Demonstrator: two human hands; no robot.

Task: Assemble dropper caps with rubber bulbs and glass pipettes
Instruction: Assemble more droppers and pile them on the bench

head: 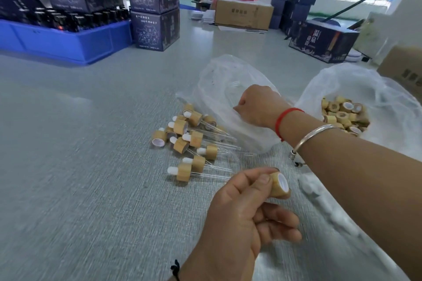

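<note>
My left hand pinches a bamboo dropper cap between thumb and forefinger, its white-lined opening turned up and right. My right hand reaches across into a clear plastic bag in the middle of the table; its fingers are curled and hidden, so what they hold cannot be told. A pile of assembled droppers with white bulbs and glass pipettes lies left of that bag. A second bag at the right holds several loose bamboo caps. White rubber bulbs lie in plastic beside my right forearm.
A blue crate of dark bottles and stacked dark boxes stand at the back left. A cardboard box with a seated person behind it is at the far end. More boxes stand at the right.
</note>
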